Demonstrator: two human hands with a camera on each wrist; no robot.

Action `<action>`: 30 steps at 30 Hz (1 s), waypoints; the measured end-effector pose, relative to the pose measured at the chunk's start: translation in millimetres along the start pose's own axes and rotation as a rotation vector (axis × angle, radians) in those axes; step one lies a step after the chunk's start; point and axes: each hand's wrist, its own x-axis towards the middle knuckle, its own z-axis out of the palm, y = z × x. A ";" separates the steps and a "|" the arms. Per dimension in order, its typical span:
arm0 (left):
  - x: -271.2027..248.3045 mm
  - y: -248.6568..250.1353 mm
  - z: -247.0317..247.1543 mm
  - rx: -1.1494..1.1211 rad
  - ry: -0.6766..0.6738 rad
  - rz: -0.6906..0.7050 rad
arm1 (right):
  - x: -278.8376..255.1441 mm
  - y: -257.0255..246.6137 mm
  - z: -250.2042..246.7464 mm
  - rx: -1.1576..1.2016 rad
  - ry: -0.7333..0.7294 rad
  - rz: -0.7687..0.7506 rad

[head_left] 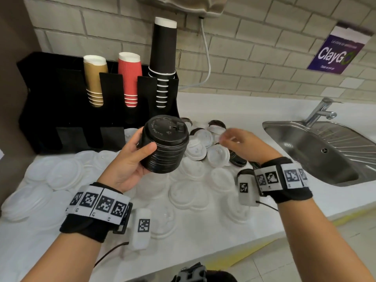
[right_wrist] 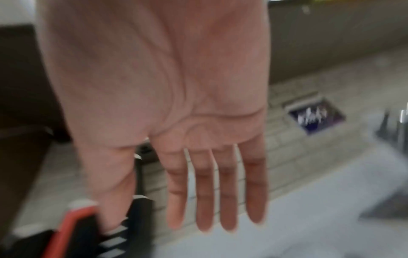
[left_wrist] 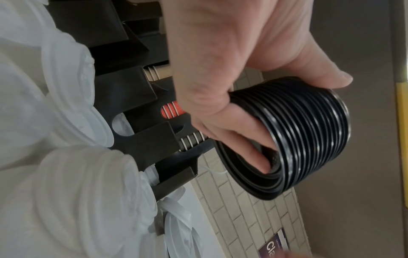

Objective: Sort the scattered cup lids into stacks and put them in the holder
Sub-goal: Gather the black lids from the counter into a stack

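The left hand (head_left: pixel 130 159) grips a stack of nested black plastic cup lids (head_left: pixel 163 144), thumb outside and fingers hooked inside its underside, raised before the black slotted holder (head_left: pixel 50 102). The right hand (head_left: pixel 242 143) hovers flat-fingered and empty over loose black and white lids (head_left: pixel 203 147) on the white counter (head_left: pixel 234 106). Best take one black lid, seat it squarely, and keep the stack level.

Even, soft indoor light; the head view bends at its edges, and the right wrist view is motion-blurred throughout.
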 end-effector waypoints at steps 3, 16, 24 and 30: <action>-1.9 3.3 -1.9 -0.037 0.002 0.004 | -2.7 46.1 -6.9 -0.431 -0.249 0.349; -8.0 1.2 2.6 -0.039 0.009 -0.001 | -4.5 75.0 3.2 -0.526 -0.415 0.427; -10.2 1.3 1.7 -0.040 0.011 0.008 | -21.3 -36.7 -17.4 0.492 -0.074 -0.267; -12.4 3.0 -6.0 0.003 0.013 0.011 | -11.3 -92.9 22.9 0.559 -0.023 -0.450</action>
